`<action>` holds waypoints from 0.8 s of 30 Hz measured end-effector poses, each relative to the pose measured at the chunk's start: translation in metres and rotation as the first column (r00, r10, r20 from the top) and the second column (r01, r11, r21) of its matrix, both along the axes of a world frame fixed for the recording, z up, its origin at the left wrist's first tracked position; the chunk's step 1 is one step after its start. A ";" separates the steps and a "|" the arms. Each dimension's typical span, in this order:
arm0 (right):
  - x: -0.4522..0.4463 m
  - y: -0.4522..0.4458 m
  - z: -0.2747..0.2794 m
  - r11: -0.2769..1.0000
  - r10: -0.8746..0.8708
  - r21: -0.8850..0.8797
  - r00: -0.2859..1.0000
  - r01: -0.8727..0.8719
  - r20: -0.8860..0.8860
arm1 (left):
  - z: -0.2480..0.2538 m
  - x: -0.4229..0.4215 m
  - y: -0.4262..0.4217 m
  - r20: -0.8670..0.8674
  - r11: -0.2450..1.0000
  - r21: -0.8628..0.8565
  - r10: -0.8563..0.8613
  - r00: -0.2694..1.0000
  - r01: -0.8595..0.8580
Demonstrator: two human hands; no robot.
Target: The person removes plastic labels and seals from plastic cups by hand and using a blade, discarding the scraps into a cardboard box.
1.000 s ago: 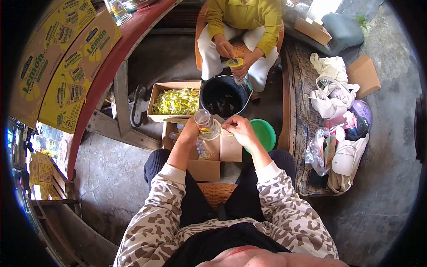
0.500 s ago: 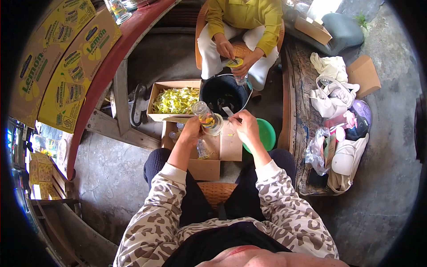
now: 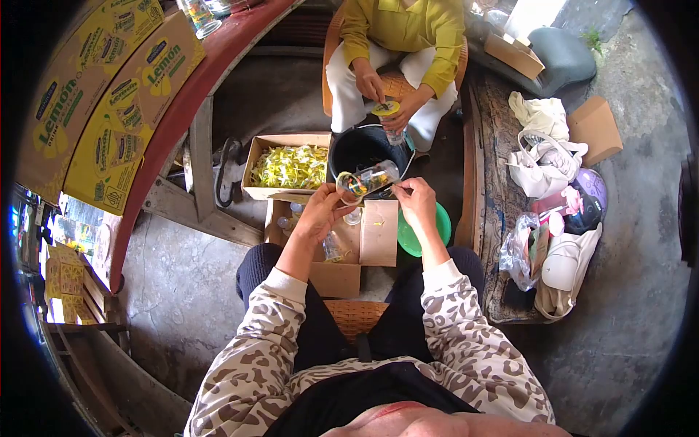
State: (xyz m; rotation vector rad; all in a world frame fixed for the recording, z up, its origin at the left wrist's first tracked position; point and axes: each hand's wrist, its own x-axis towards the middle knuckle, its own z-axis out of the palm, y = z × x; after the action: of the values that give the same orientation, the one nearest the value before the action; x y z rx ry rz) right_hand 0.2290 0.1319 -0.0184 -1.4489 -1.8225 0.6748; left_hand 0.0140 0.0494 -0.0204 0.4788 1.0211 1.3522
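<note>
A clear plastic cup (image 3: 373,179) with a colourful print lies on its side in my left hand (image 3: 318,213), its wide rim toward the left. My left fingers wrap around the rim end. My right hand (image 3: 416,205) is pinched at the cup's base end, on a thin flat strip (image 3: 381,194) that runs along the cup's lower side and is hard to make out. Below the cup, an open cardboard box (image 3: 348,251) holds several clear cups. Just beyond it stands a black bucket (image 3: 344,146) with dark contents.
A carton (image 3: 251,169) of yellow-and-white scraps stands left of the bucket. A green basin (image 3: 435,231) is by my right hand. Opposite sits a person in a yellow shirt (image 3: 408,29), holding a yellow-lidded cup (image 3: 389,120). Bags (image 3: 542,171) lie on a bench at right.
The cup has tipped from nearly facing me to lying sideways, base now to the right. My right hand has moved up against it, and the pale strip now shows only edge-on.
</note>
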 end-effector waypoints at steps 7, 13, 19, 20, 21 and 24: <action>0.015 0.008 0.017 0.986 -0.169 0.017 0.981 0.168 0.090 | -0.001 0.005 0.002 -0.592 0.932 0.360 0.260 0.763 -0.038; 0.021 0.004 0.032 0.970 -0.234 -0.015 0.951 0.242 0.200 | 0.008 0.009 0.002 -0.590 0.926 0.376 0.262 0.764 -0.027; 0.029 0.005 0.028 0.967 -0.253 0.046 0.905 0.252 0.341 | 0.003 0.011 0.002 -0.491 0.888 0.460 0.282 0.824 -0.030; 0.029 0.004 0.028 0.966 -0.253 0.045 0.905 0.253 0.342 | 0.002 0.011 0.003 -0.490 0.888 0.459 0.282 0.825 -0.030; 0.027 0.002 0.031 0.972 -0.234 0.038 0.924 0.234 0.301 | 0.001 0.011 0.004 -0.497 0.880 0.475 0.291 0.818 -0.025; 0.022 0.003 0.025 0.986 -0.167 0.038 0.972 0.163 0.165 | -0.001 0.011 0.005 -0.551 0.866 0.499 0.316 0.772 0.002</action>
State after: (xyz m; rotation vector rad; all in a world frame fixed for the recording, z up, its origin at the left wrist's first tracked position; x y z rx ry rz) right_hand 0.2511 0.1347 0.0067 -1.6630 -1.8028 0.4574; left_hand 0.0246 0.0545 -0.0210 1.3078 1.2770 1.6572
